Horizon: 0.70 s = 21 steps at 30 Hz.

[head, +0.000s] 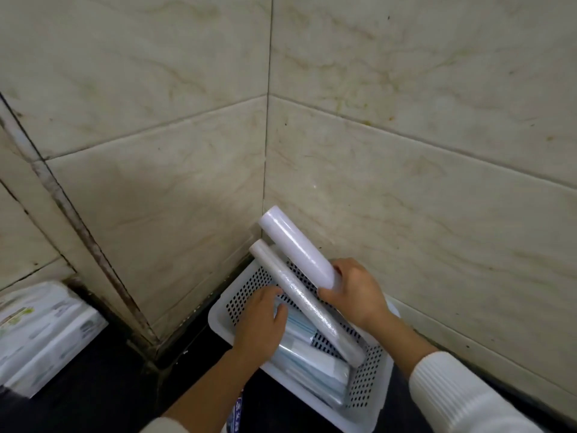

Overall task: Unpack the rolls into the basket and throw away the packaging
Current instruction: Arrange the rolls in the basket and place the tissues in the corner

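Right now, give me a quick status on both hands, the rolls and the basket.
Right hand grips thick white roll, above basket. Left hand flat on pale blue packets. Thin clear-wrapped roll slants in white perforated plastic basket. Nothing blocking.

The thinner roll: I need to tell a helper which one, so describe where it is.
In the tiled corner sits a white perforated basket. The thinner roll lies slanted inside it, lower end down. Unlike the fatter, smooth white roll held by the right hand, it is slimmer and duller.

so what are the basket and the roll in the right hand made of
Basket: white moulded plastic, matte, judging by its punched grid of holes and rounded rim. Roll in the right hand: probably thin plastic film, glossy white with a highlight streak.
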Each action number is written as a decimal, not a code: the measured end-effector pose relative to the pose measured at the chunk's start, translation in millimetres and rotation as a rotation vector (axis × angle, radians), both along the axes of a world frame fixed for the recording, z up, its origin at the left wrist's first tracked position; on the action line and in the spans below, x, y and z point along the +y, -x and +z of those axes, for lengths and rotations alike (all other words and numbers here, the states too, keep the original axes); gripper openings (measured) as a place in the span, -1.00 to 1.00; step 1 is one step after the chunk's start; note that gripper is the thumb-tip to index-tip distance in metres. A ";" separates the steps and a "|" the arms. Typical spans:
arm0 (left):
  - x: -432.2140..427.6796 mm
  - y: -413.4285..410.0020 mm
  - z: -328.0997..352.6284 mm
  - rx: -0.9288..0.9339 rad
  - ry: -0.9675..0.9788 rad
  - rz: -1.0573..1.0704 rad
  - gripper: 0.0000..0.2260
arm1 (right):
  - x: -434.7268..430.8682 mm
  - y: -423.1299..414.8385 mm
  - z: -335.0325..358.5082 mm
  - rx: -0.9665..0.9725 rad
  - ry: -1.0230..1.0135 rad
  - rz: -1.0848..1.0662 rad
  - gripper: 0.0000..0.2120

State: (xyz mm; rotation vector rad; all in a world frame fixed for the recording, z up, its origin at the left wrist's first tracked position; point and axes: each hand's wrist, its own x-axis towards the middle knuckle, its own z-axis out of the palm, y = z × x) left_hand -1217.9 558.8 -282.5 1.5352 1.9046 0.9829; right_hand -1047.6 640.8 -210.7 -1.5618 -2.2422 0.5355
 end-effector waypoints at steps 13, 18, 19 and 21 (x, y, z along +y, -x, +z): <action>23.6 -1.9 -11.5 -0.048 -0.023 -0.053 -0.91 | 17.9 8.8 -44.1 -0.081 0.050 -0.024 -0.69; 22.9 1.6 -14.2 -0.016 0.013 -0.092 -0.89 | 10.2 8.1 -42.9 -0.153 0.037 0.006 -0.72; 23.3 3.6 -14.7 -0.010 0.027 -0.104 -0.88 | 9.3 7.4 -40.1 -0.138 0.040 0.014 -0.74; 24.9 9.2 -14.5 -0.001 0.052 -0.135 -0.85 | 5.2 4.7 -32.9 -0.056 0.023 0.003 -0.72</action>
